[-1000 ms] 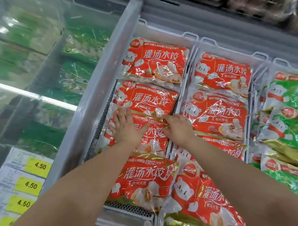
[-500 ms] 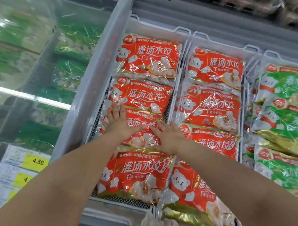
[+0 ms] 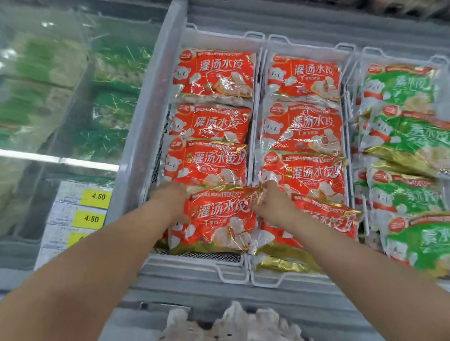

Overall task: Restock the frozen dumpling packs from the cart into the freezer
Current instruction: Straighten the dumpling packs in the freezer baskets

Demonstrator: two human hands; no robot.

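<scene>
In the head view the freezer [image 3: 155,91] shows three wire baskets side by side. The left basket [image 3: 224,35] holds four red dumpling packs [image 3: 214,73] in one column, each overlapping the next. The nearest red pack [image 3: 218,220] lies at the near end of the left basket, on top of the third one.

The left hand [image 3: 170,197] sits at that pack's far left corner, against the left basket's left wall. The pack's edge covers part of the hand and the fingers are blurred, so it cannot be told whether it grips. The right hand [image 3: 272,201] is at the pack's far right corner, over the left basket's right wall, its fingers curled on the gold-trimmed corner and pinching it.

Just right of the left basket, the middle basket [image 3: 308,44] carries five countable red packs. The nearest of these shows little more than a gold edge beside the right forearm. Further right of the left basket, the right basket [image 3: 401,52] holds green packs [image 3: 411,141]. At least five can be counted, and some are cut off by the frame edge.

Left of the left basket, a glass lid [image 3: 68,88] covers green goods too blurred by glare to count. Left of the left basket's near end are three yellow price tags [image 3: 97,196]. Two read 4.50 and the third is partly hidden by the left forearm. Nearer than the left basket, at the bottom edge, a pale crumpled heap [image 3: 238,329] is too blurred to identify.
</scene>
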